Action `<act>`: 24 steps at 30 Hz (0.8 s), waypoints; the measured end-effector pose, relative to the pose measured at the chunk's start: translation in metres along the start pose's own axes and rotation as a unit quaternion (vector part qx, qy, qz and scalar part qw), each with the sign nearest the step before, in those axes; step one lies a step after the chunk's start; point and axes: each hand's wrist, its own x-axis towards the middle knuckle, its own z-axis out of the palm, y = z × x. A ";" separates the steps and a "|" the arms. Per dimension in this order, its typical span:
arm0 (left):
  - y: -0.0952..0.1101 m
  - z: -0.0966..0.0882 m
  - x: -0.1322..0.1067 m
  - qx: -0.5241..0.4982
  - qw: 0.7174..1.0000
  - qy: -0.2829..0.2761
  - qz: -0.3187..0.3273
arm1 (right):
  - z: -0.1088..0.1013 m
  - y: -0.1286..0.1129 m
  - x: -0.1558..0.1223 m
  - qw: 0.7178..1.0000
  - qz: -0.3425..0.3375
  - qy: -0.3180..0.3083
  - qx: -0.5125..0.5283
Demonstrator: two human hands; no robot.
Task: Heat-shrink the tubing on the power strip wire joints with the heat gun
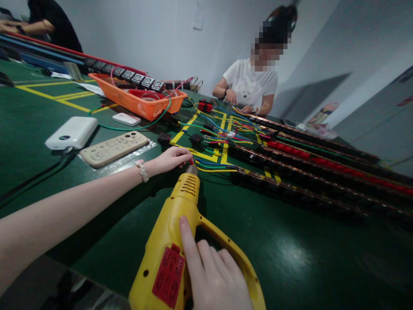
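My right hand (pixel 216 275) is wrapped round the handle of a yellow heat gun (pixel 161 241), its index finger lying along the body. The heat gun's metal nozzle (pixel 192 169) points away from me, just below my left hand (pixel 177 158). My left hand is closed in a pinch on the end of several wires (pixel 213 165), with a bit of red showing at the fingertips. What exactly that red piece is, I cannot make out. Those blue, green and yellow wires run right to the nearest long dark strip (pixel 290 189).
More strips (pixel 309 159) lie to the right, with tangled wires (pixel 238 129) at their ends. At left are a phone (pixel 114 148), a white power bank (pixel 71 133) with a cable and an orange basket (pixel 138 105). A co-worker (pixel 250 84) sits across the table (pixel 290 258); another person (pixel 53 26) works far left.
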 end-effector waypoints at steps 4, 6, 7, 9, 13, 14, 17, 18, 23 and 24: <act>0.000 0.000 -0.001 0.000 1.000 -0.001 0.007 | -0.001 0.016 -0.009 1.000 0.000 0.008 0.006; 0.001 0.000 -0.002 0.003 1.000 0.001 0.005 | -0.001 0.023 -0.013 1.000 -0.006 0.011 0.005; 0.002 0.000 -0.002 0.005 1.000 0.004 0.002 | -0.001 0.026 -0.015 1.000 -0.006 0.012 0.004; 0.004 0.000 -0.002 0.007 1.000 0.009 -0.006 | -0.001 0.030 -0.019 1.000 0.008 0.005 0.002; 0.004 0.000 -0.002 0.008 1.000 0.009 -0.009 | -0.005 0.035 -0.025 0.999 0.039 -0.011 -0.001; 0.004 0.000 -0.001 0.010 1.000 0.008 -0.006 | -0.006 0.035 -0.025 0.999 0.043 -0.010 -0.004; 0.002 0.000 -0.001 0.017 1.000 0.003 0.002 | -0.009 0.038 -0.026 0.998 0.059 -0.005 -0.011; 0.001 0.000 -0.001 0.018 1.000 0.002 0.003 | -0.009 0.040 -0.027 0.998 0.066 -0.005 -0.013; -0.001 0.000 0.000 0.015 1.000 0.000 0.005 | -0.011 0.047 -0.026 0.994 0.105 -0.002 -0.021; -0.001 0.000 0.000 0.017 1.000 -0.001 0.007 | -0.011 0.047 -0.026 0.993 0.113 -0.004 -0.020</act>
